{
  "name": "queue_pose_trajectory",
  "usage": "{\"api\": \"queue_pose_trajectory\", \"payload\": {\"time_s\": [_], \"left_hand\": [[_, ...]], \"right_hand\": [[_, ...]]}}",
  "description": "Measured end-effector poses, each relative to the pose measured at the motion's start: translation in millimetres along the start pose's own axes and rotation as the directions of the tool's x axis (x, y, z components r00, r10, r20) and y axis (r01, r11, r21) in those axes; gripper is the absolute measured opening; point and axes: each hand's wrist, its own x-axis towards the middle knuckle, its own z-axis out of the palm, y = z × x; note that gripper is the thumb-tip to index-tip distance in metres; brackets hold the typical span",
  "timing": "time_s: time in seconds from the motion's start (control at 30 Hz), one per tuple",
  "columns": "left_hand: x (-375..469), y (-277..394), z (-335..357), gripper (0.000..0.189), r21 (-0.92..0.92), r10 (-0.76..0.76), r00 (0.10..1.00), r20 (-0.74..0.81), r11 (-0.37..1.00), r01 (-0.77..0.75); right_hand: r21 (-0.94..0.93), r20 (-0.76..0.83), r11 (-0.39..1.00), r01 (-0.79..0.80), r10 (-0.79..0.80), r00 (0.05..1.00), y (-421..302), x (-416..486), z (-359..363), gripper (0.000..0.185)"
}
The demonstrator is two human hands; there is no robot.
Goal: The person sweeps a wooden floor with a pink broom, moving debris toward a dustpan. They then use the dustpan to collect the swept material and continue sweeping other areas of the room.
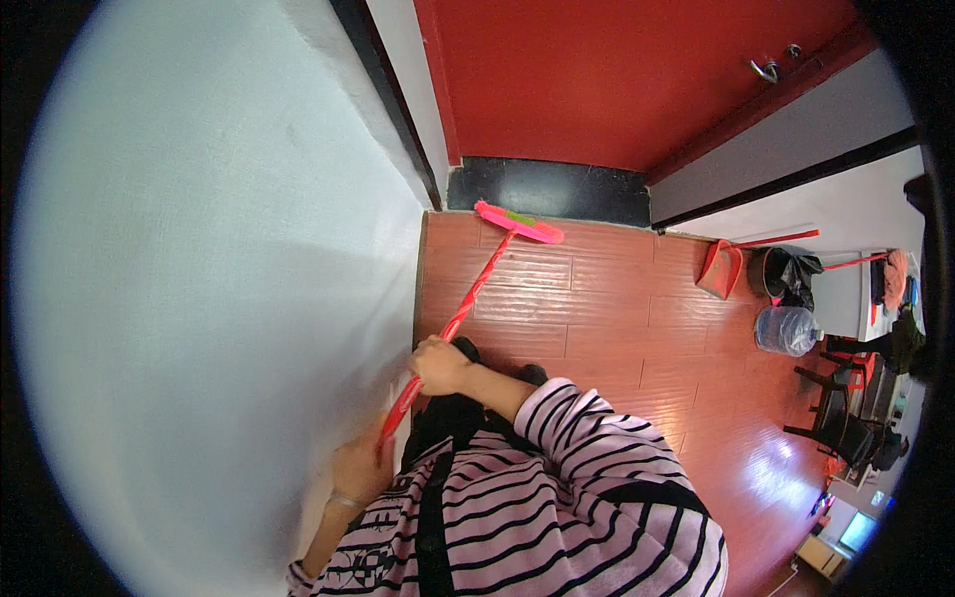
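Note:
A pink broom head [520,224] with red and green bristles lies at the edge of the wood-look floor, beside the dark doorway threshold [552,190]. Its red patterned handle [477,287] slants down towards me. My right hand [442,366] grips the handle partway along. Close to the wall, my left hand [363,466] is closed around the handle's upper end and looks slightly blurred. My shoes are partly hidden beneath my right forearm.
A pale wall [224,261] stands close on the left. Ahead is a red door [567,82]. Along the right wall are a red dustpan [721,270], a bin with a black bag [797,272], a large clear water bottle [786,330] and black chairs [843,429].

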Motion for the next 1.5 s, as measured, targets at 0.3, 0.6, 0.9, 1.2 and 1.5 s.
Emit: {"api": "queue_pose_trajectory", "payload": {"time_s": [0.3,0.6,0.9,1.2,1.5], "left_hand": [[-33,-45,-46,0.04,0.034,-0.14,0.99,0.015,0.99,0.14],[56,-57,-56,0.044,0.094,0.082,0.966,0.244,0.99,-0.108],[167,-41,-19,0.043,0.119,0.412,0.802,0.432,0.856,-0.503],[153,-81,-163,0.036,0.202,0.352,0.911,0.214,0.897,-0.394],[143,-72,-169,0.04,0.384,0.174,0.958,0.23,0.888,-0.253]], "right_hand": [[0.101,0.054,0.986,0.13,-0.136,0.989,-59,72,19,0.018],[0.068,-0.213,0.986,-0.152,0.163,0.963,-3,68,10,0.026],[0.114,-0.447,0.836,-0.537,0.526,0.724,57,1,5,0.025],[0.161,-0.502,0.925,-0.344,0.377,0.779,-7,143,-39,0.022],[0.187,-0.535,0.97,-0.159,0.236,0.811,-6,188,-46,0.017]]}}
